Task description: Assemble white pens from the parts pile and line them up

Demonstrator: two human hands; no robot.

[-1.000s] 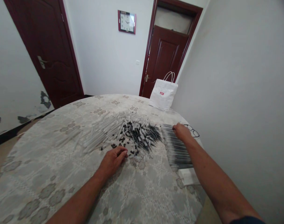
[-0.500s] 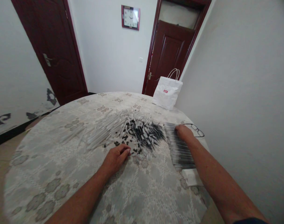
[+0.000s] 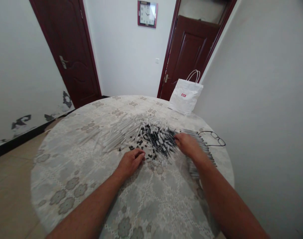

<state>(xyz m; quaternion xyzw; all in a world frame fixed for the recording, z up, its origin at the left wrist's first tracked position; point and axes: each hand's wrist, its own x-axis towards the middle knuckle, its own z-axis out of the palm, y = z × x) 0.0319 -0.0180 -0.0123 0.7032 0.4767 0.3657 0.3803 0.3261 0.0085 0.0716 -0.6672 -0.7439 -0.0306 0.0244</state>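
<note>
My left hand rests on the tablecloth at the near edge of the loose pen parts, fingers curled and thumb against them; whatever is in them is too small to see. Beside its fingertips lie small black plugs. My right hand is at the right edge of the heap, its fingertips pinched by the dark pen refills; I cannot make out anything between them. White pen caps are mixed among the refills. Clear pen barrels are piled to the left. Under and behind my right forearm runs a row of pens.
Eyeglasses lie at the right edge of the round table, which has a patterned tablecloth. A white paper bag stands at the back right, near the wall. Two dark red doors and a wall clock are beyond.
My right hand has moved left from the row of pens to the refill heap. My left hand stays by the black plugs. The view has shifted slightly.
</note>
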